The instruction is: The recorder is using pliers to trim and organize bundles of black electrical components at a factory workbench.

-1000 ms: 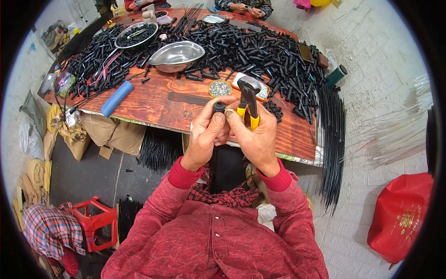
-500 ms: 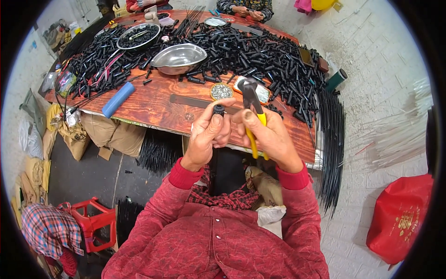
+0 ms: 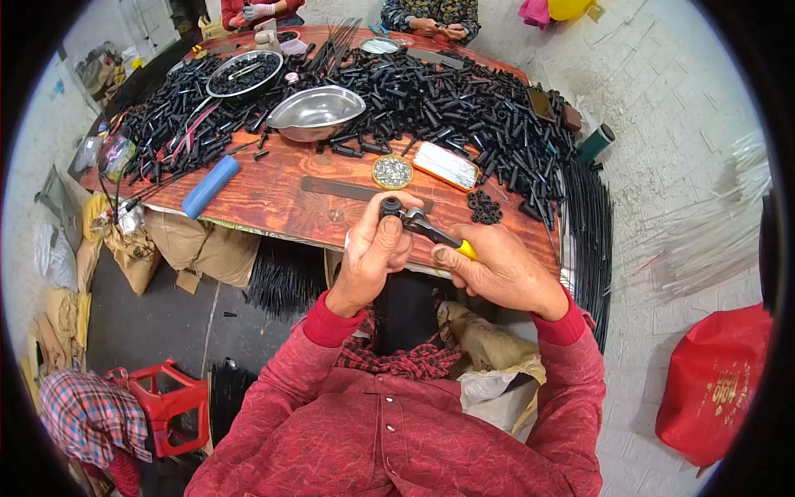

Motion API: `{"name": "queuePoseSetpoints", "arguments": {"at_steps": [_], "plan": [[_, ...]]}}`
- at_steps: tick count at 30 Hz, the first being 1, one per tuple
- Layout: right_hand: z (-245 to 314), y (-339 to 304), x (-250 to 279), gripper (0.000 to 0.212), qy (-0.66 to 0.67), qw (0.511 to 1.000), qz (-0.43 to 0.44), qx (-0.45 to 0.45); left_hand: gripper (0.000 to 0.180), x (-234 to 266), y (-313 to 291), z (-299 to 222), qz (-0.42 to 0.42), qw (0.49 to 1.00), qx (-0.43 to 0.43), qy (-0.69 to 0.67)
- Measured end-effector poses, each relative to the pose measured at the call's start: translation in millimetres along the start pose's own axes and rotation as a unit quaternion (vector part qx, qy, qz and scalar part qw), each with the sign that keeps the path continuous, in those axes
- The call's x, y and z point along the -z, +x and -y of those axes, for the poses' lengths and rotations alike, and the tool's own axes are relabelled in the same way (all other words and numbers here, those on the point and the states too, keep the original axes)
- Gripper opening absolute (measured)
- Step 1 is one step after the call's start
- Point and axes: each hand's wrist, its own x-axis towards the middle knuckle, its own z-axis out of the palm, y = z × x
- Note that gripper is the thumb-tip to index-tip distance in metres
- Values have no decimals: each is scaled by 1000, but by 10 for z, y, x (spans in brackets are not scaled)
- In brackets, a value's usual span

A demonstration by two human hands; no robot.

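Above the table's near edge, my left hand [image 3: 368,255] is closed around a small black cylindrical part [image 3: 391,206], its round end pointing up between thumb and finger. My right hand [image 3: 507,272] grips end-cutting pliers [image 3: 431,229] by their yellow handles. The pliers' jaws meet the side of the black part; whether they bite on something there is too small to tell. Just beyond my hands are a round dish [image 3: 392,172] of small silvery pieces, an orange-edged tray [image 3: 445,166] with thin pale pieces, and a flat metal strip [image 3: 335,188]. Small black rings [image 3: 484,208] lie past my right hand.
A heap of black tubular parts [image 3: 447,99] spreads over the wooden table [image 3: 273,182]. On it stand a steel bowl [image 3: 316,112] and a round pan [image 3: 244,74]. A blue roll [image 3: 210,186] lies left. Two people work across. Black rods [image 3: 586,240] hang at the right edge.
My right hand has turned the pliers from upright to pointing left, bringing the jaws against the black part. My left hand keeps its hold in nearly the same place.
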Motion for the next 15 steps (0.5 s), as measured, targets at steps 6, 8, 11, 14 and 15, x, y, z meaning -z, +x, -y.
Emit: {"name": "queuePoseSetpoints", "arguments": {"at_steps": [6, 8, 11, 14, 15], "plan": [[41, -16, 9, 30, -174, 981, -62, 64, 37, -14, 32, 24, 4, 999, -10, 30], [25, 8, 7, 29, -163, 983, -61, 59, 37, -10, 47, 7, 2, 999, -11, 36], [70, -11, 28, 28, -58, 997, 21, -36, 42, 16, 25, 33, 19, 1000, 1, -11], [28, -5, 74, 35, 124, 987, 82, -64, 41, 14, 12, 18, 13, 1000, 4, -19], [10, 18, 88, 35, 110, 987, 104, -59, 41, 16, 10, 18, 13, 1000, 5, -20]]}}
